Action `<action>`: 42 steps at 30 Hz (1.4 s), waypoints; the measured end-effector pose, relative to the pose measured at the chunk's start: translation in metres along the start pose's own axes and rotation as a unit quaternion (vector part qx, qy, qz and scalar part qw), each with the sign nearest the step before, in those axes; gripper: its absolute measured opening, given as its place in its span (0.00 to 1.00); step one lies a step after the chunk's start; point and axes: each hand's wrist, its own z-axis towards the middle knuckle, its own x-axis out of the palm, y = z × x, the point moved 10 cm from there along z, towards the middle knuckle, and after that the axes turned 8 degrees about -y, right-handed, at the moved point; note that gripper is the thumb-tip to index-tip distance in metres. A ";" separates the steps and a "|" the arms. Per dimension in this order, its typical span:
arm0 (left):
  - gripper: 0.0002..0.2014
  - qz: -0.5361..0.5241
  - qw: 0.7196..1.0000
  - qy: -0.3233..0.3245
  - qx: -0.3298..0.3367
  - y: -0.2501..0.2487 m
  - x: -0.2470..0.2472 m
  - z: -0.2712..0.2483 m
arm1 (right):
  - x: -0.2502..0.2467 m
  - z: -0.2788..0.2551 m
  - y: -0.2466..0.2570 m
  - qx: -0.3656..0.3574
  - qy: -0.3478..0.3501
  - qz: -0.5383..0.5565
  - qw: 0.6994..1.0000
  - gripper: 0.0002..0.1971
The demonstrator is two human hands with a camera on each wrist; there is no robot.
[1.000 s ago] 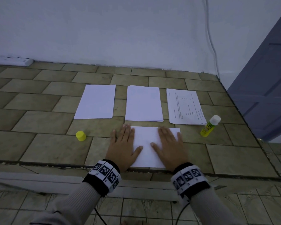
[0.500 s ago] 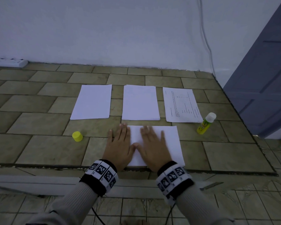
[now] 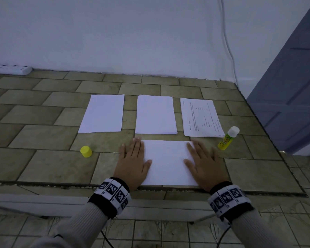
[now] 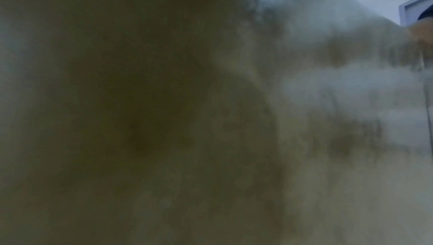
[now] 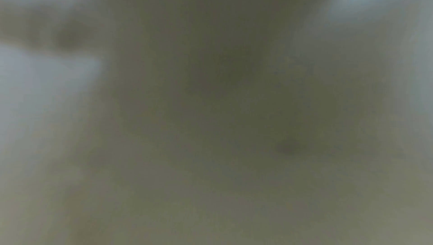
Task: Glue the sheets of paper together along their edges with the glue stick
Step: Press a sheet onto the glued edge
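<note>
A white sheet (image 3: 167,161) lies at the near edge of the tiled counter. My left hand (image 3: 132,158) presses flat on its left edge, fingers straight. At the sheet's right edge my right hand (image 3: 203,160) also lies flat, palm down. Behind them are two blank paper stacks (image 3: 102,113) (image 3: 155,115) and a printed sheet (image 3: 200,118). The yellow glue stick (image 3: 228,138) lies to the right of my right hand, uncapped, white end up. Its yellow cap (image 3: 86,151) stands left of my left hand. Both wrist views are blurred and dark.
The tiled counter (image 3: 43,136) ends in a front edge just under my wrists and a right edge near a grey-blue door (image 3: 293,86). A white power strip (image 3: 9,69) lies at the back left against the wall. A cable (image 3: 227,42) runs down the wall.
My right hand has slid from the sheet's left half, beside my left hand, to its right edge. The left hand has stayed on the left edge.
</note>
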 end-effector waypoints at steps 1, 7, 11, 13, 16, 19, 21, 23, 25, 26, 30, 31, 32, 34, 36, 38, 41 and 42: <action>0.41 -0.001 1.000 0.001 -0.001 0.000 0.001 0.000 | -0.001 -0.003 -0.002 0.008 0.007 0.000 1.000 0.50; 0.49 -0.011 1.000 0.024 -0.003 -0.002 0.001 0.000 | -0.031 -0.008 0.007 0.029 0.059 -0.053 0.996 0.36; 0.57 0.000 0.998 0.059 0.000 -0.004 0.003 -0.002 | -0.044 0.013 0.039 -0.049 0.075 0.035 0.995 0.27; 0.58 0.000 0.998 0.061 0.001 -0.004 0.002 -0.001 | -0.038 0.026 0.044 -0.068 0.073 0.053 0.994 0.27; 0.59 -0.007 0.998 0.061 0.003 -0.003 0.003 -0.002 | -0.032 0.039 0.037 -0.066 0.064 -0.014 0.996 0.24; 0.58 -0.014 0.998 0.055 0.004 -0.002 0.005 -0.002 | -0.034 0.047 0.030 -0.068 0.051 -0.091 0.992 0.20; 0.57 -0.012 0.998 0.055 0.007 -0.003 0.005 -0.002 | -0.034 0.052 0.027 -0.066 0.056 -0.094 0.992 0.18; 0.56 -0.001 0.998 0.060 0.009 -0.003 0.005 -0.003 | -0.034 0.058 0.024 -0.058 0.063 -0.074 0.994 0.14; 0.56 0.002 0.998 0.061 0.009 -0.003 0.004 -0.003 | -0.035 0.062 0.023 -0.048 0.070 -0.050 0.995 0.09; 0.56 0.000 0.998 0.060 0.009 -0.003 0.004 -0.003 | -0.037 0.064 0.022 -0.043 0.072 -0.040 0.996 0.05; 0.57 -0.006 0.998 0.055 0.010 -0.003 0.003 -0.003 | -0.041 0.067 0.026 -0.058 0.075 0.000 0.995 0.05; 0.57 -0.011 0.999 0.052 0.009 -0.003 0.003 -0.003 | -0.045 0.067 0.028 -0.066 0.072 0.018 0.995 0.06; 0.57 -0.018 0.999 0.048 0.008 -0.004 0.002 -0.003 | -0.051 0.067 0.031 -0.072 0.065 0.037 0.995 0.08; 0.57 -0.031 0.999 0.041 0.005 -0.004 -0.001 -0.003 | -0.063 0.065 0.034 -0.086 0.062 0.059 0.993 0.13; 0.56 -0.028 0.999 0.040 0.004 -0.004 -0.002 -0.003 | -0.079 0.064 0.033 -0.091 0.065 0.073 0.991 0.17; 0.54 -0.036 0.999 0.028 0.001 -0.004 -0.006 -0.003 | -0.101 0.066 0.028 -0.088 0.046 0.087 0.991 0.20; 0.54 -0.058 0.998 0.010 0.000 -0.003 -0.008 -0.003 | -0.144 0.074 0.015 -0.075 -0.032 0.126 0.989 0.15; 0.53 -0.063 0.998 0.006 0.001 -0.004 -0.009 -0.004 | -0.157 0.076 0.009 -0.063 -0.060 0.148 0.985 0.13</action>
